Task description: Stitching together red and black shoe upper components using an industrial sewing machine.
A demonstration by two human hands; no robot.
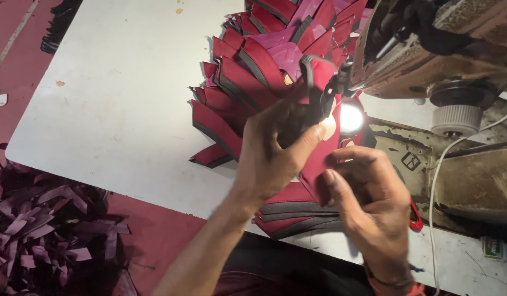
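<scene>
Fingers [313, 133] pinch seemingly leathery maroon panel [319, 159].

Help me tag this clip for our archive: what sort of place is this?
Probably a small stitching workshop, perhaps for shoe uppers. An industrial sewing machine with a lit work lamp, a chain of stitched maroon pieces on the white table, and offcut scraps heaped on the floor.

Both forearms are bare and sleeveless, and the right hand [368, 203], at lower right, wears a dark and red band at its wrist.
</scene>
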